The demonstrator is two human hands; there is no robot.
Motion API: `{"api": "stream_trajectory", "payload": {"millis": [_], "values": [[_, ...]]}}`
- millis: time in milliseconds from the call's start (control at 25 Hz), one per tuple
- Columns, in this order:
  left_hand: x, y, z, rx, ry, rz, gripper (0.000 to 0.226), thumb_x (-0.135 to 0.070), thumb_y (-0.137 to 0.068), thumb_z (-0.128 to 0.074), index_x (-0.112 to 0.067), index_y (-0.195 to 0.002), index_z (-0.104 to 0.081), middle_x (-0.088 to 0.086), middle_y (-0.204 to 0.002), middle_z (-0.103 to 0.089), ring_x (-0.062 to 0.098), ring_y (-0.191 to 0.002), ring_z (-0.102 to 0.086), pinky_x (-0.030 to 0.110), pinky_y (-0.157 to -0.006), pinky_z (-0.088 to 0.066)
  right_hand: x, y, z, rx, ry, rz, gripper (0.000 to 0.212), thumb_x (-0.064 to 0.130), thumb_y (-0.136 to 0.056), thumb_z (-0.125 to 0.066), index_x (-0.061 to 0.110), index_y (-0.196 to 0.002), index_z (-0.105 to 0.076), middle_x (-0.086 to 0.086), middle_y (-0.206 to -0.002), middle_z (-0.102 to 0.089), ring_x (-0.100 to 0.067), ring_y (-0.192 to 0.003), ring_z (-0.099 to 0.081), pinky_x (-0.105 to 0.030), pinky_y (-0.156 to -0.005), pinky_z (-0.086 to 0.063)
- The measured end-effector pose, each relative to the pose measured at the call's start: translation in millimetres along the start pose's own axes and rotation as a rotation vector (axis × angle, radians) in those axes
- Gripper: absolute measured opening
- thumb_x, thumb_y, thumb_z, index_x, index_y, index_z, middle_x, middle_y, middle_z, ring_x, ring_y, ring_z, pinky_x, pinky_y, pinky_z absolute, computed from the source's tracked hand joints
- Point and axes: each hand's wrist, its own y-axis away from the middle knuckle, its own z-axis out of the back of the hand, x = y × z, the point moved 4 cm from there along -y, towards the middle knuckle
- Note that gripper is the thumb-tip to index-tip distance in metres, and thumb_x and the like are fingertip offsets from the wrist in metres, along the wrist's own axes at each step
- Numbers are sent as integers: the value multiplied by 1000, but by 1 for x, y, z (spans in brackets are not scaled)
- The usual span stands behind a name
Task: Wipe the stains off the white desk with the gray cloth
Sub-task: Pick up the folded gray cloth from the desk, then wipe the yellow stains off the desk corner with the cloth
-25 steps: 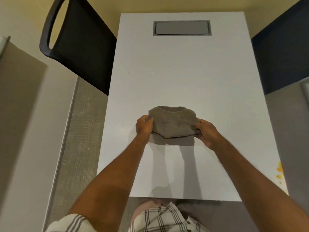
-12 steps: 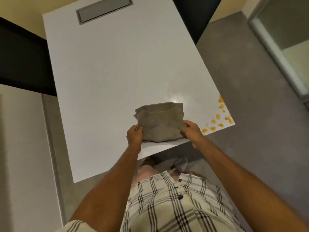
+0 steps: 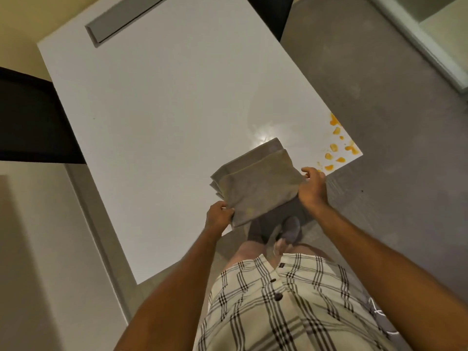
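The folded gray cloth [image 3: 255, 183] hangs over the near edge of the white desk [image 3: 162, 117], held between both hands. My left hand [image 3: 219, 217] pinches its lower left corner. My right hand [image 3: 313, 188] grips its right edge. Orange stains [image 3: 335, 148] spatter the desk's near right corner, a short way right of my right hand. The cloth does not touch the stains.
A gray recessed panel [image 3: 124, 17] sits at the desk's far end. A dark chair [image 3: 27, 122] stands at the left side and another dark chair [image 3: 268, 13] at the far right. Gray floor [image 3: 379, 97] lies to the right.
The view has swung right and down, so the stained corner now shows. The cloth has moved from the desk's middle toward its near edge, closer to the stains, still in both hands.
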Motion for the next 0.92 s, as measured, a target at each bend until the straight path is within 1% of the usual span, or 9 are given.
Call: {"api": "stream_trajectory", "payload": {"millis": [80, 160, 240, 400, 520, 600, 680, 800, 920], "values": [[3, -6, 10, -1, -43, -22, 27, -16, -102, -60, -5, -126, -67, 15, -130, -69, 34, -118, -66, 52, -106, -55, 9, 8, -10, -52, 132, 26, 44, 2, -100, -58, 16, -142, -57, -13, -153, -43, -33, -138, -45, -39, -107, -44], [5, -10, 24, -74, -120, -58, 29, -18, -104, -55, -9, -129, -66, 11, -135, -68, 30, -121, -64, 47, -107, -54, 22, 17, -27, -88, 261, 78, 47, 10, -97, -62, 21, -143, -54, -7, -158, -41, -31, -146, -35, -48, -118, -35], [4, -17, 36, -161, -201, -118, 29, -21, -108, -50, -12, -132, -65, 9, -136, -67, 28, -121, -64, 42, -104, -54, 34, 24, -53, -60, 260, 112, 55, 16, -96, -64, 21, -148, -48, -7, -166, -32, -32, -154, -26, -53, -122, -31], [-13, -43, 49, -263, -274, -294, 26, -27, -107, -54, -18, -130, -63, 6, -136, -62, 26, -119, -65, 33, -92, -47, 49, 38, -132, 27, 309, 148, 85, 48, -99, -62, 27, -167, -17, -6, -178, 4, -33, -164, 6, -59, -130, -8], [-43, -63, 45, -302, -451, -541, 28, -33, -103, -55, -22, -127, -63, 3, -133, -63, 26, -117, -64, 35, -89, -45, 48, 34, -173, 39, 314, 72, 103, 73, -92, -55, 31, -168, 1, -5, -177, 15, -34, -162, 19, -66, -127, 5], [-68, -83, 31, -297, -636, -673, 40, -37, -102, -54, -21, -138, -58, 5, -147, -57, 29, -130, -58, 45, -100, -49, 34, 22, -180, -21, 336, 3, 111, 84, -88, -49, 31, -168, 6, -6, -176, 18, -34, -161, 22, -69, -126, 8], [-94, -103, 17, -284, -737, -763, 51, -40, -102, -54, -19, -149, -50, 9, -162, -45, 32, -144, -48, 52, -113, -42, 21, 11, -181, -99, 415, 20, 113, 88, -86, -43, 29, -168, 6, -8, -177, 16, -36, -162, 20, -70, -125, 8], [-134, -129, -7, -265, -811, -913, 60, -42, -102, -50, -13, -154, -42, 15, -168, -34, 36, -149, -39, 54, -116, -37, 8, 1, -180, -244, 479, 69, 109, 90, -86, -37, 28, -169, -4, -11, -178, 5, -40, -163, 7, -72, -125, 0], [-166, -157, -25, -303, -874, -905, 65, -46, -106, -37, -10, -160, -33, 18, -171, -24, 41, -154, -31, 60, -120, -32, 0, -8, -178, -357, 491, 120, 105, 90, -87, -34, 29, -169, -9, -12, -178, -1, -42, -163, -1, -74, -123, -6]]}}
